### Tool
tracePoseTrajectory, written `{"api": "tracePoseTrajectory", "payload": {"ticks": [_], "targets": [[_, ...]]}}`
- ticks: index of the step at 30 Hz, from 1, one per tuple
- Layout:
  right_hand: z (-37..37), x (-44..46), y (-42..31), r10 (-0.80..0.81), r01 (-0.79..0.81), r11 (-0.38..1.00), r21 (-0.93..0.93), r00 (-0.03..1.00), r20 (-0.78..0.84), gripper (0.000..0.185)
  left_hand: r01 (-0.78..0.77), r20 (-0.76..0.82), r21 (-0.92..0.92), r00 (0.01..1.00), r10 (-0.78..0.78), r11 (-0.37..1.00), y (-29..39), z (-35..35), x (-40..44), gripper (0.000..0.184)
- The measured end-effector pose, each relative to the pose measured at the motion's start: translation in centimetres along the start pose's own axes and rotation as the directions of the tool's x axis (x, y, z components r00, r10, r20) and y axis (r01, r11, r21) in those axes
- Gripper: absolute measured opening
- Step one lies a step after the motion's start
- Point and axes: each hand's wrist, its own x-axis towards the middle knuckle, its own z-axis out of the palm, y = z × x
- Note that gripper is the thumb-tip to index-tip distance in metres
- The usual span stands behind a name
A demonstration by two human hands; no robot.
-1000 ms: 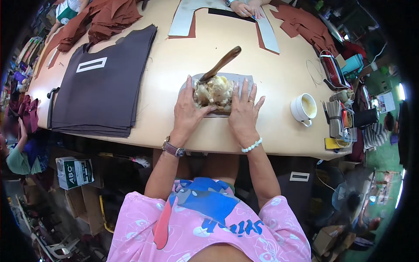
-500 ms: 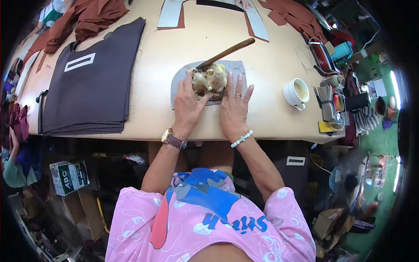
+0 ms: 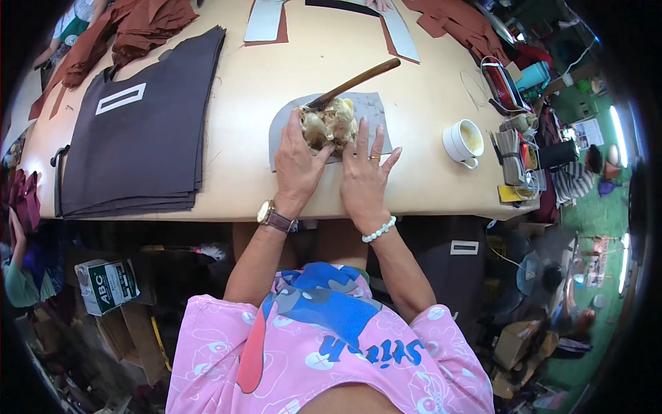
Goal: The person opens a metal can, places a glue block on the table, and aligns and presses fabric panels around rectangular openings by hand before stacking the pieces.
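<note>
A lumpy beige and brown mass (image 3: 329,125), whose material I cannot make out, sits on a grey fabric piece (image 3: 376,114). A brown stick-like handle (image 3: 365,77) slants up and right from the mass. My left hand (image 3: 298,165) is curved round the mass's left and near side, its thumb against the front. Beside the right edge, my right hand (image 3: 365,172) lies with fingers spread, fingertips over the grey fabric and close to the mass. It holds nothing.
Dark fabric pieces (image 3: 141,145) are stacked at the left. A white cup (image 3: 462,143) stands right of my hands, near a bundle of tools and papers (image 3: 512,157). Rust-coloured cloth (image 3: 152,27) lies at the far left. A co-worker's hand (image 3: 379,4) shows at the far edge.
The view has shifted. The mass, the fabric under it and the handle are turned slightly. My right hand has slid a little toward me and left along the mass.
</note>
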Motion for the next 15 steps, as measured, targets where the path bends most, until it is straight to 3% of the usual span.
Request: {"api": "tracePoseTrajectory", "payload": {"ticks": [4, 5, 6, 8, 9, 10, 11, 14, 15], "targets": [[-2.2, -1.3, 1.9, -0.006, -0.006, 0.972, 0.236, 0.999, 0.053, 0.045, 0.010, 0.024, -0.035, 1.000, -0.009, 0.999, -0.5, -0.1, -0.2, 0.086], [-3.1, -1.6, 2.2, 0.027, -0.064, 0.959, 0.276, 0.990, 0.135, 0.046, 0.013, 0.029, -0.048, 1.000, -0.011, 0.999, -0.7, -0.1, -0.1, 0.087], [-3.6, -1.6, 2.4, 0.004, -0.074, 0.849, 0.523, 0.991, 0.133, 0.045, 0.017, 0.025, -0.040, 1.000, -0.016, 0.999, -0.8, -0.2, 0.2, 0.087], [-4.1, -2.1, 3.1, -0.021, -0.107, 0.456, 0.884, 0.991, 0.131, 0.045, 0.030, 0.040, -0.028, 0.999, -0.029, 0.999, -0.6, -0.2, 0.1, 0.088], [-4.0, -2.1, 3.4, -0.046, -0.275, 0.079, 0.958, 0.959, 0.279, 0.045, 0.041, 0.049, -0.024, 0.998, -0.040, 0.999, -0.4, -0.2, 0.0, 0.088], [-3.7, -1.9, 3.7, -0.124, -0.413, -0.305, 0.858, 0.911, 0.394, 0.046, 0.049, 0.056, -0.017, 0.997, -0.048, 0.999, -0.3, -0.3, 0.1, 0.087], [-3.4, -1.5, 4.0, -0.241, -0.497, -0.625, 0.602, 0.856, 0.457, 0.048, 0.055, 0.060, -0.011, 0.997, -0.054, 0.998, -0.2, -0.4, 0.2, 0.087], [-1.5, 0.7, 2.9, -0.195, -0.324, -0.894, 0.309, 0.903, 0.382, 0.057, 0.091, 0.129, -0.073, 0.988, -0.081, 0.993, -0.3, -0.7, 0.2, 0.087], [-1.2, 1.8, 2.7, -0.160, -0.304, -0.912, 0.275, 0.882, 0.444, 0.060, 0.057, 0.113, -0.060, 0.992, -0.050, 0.997, -0.4, -0.6, 0.2, 0.086]]}}
